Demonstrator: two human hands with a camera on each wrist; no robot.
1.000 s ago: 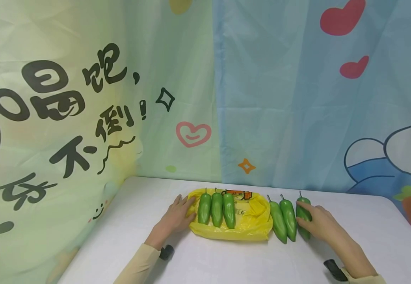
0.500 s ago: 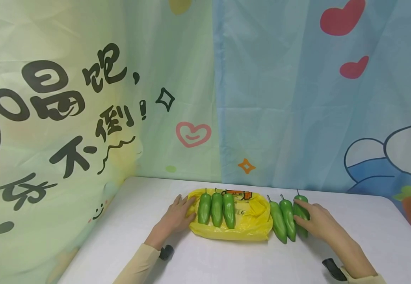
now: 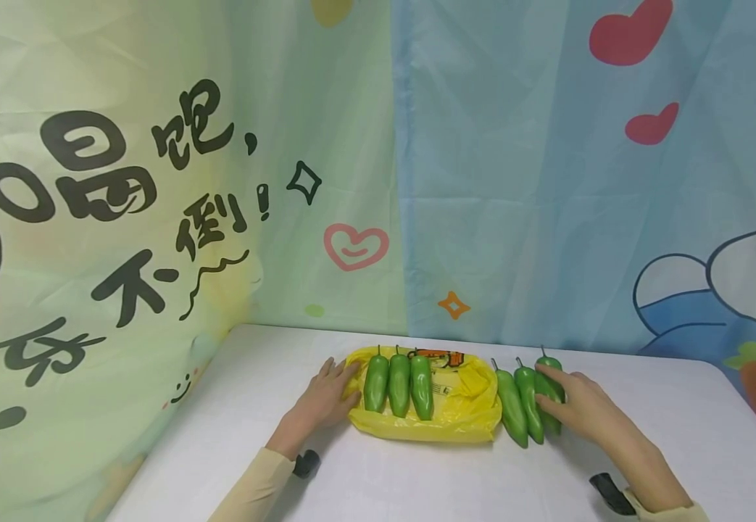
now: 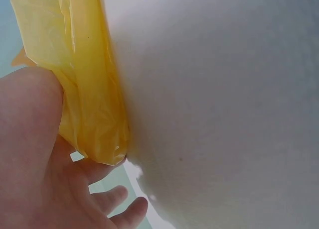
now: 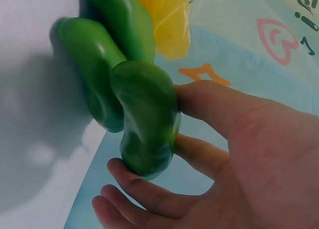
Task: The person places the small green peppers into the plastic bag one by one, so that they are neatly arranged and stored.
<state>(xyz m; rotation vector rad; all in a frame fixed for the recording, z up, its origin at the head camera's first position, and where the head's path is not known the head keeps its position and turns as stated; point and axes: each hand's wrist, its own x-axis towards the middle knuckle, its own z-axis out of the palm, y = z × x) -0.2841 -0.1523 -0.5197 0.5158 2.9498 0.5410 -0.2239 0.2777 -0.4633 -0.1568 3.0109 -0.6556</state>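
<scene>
My left hand (image 3: pixel 325 395) pinches the left edge of a yellow plastic bag (image 3: pixel 462 413); the left wrist view has the thumb in front of the film and fingers behind it. On the bag, 3 green peppers (image 3: pixel 399 384) lie side by side, stems toward the back. Right of the bag, my right hand (image 3: pixel 585 406) holds another green pepper (image 5: pixel 147 114) between thumb and fingers. That pepper sits against the outer of two more peppers (image 3: pixel 512 406), which lie on the white table along the bag's right edge. The fingers partly cover the held pepper in the head view.
The white table (image 3: pixel 410 478) ends at the back against a printed curtain (image 3: pixel 482 217) with hearts and cartoon figures. A second curtain (image 3: pixel 123 290) with black lettering runs along the left side. A dark wrist device (image 3: pixel 612 494) sits at the right cuff.
My right hand has slid the held pepper leftward, closing the gap to the two peppers beside the bag. My left hand and the bag have stayed put.
</scene>
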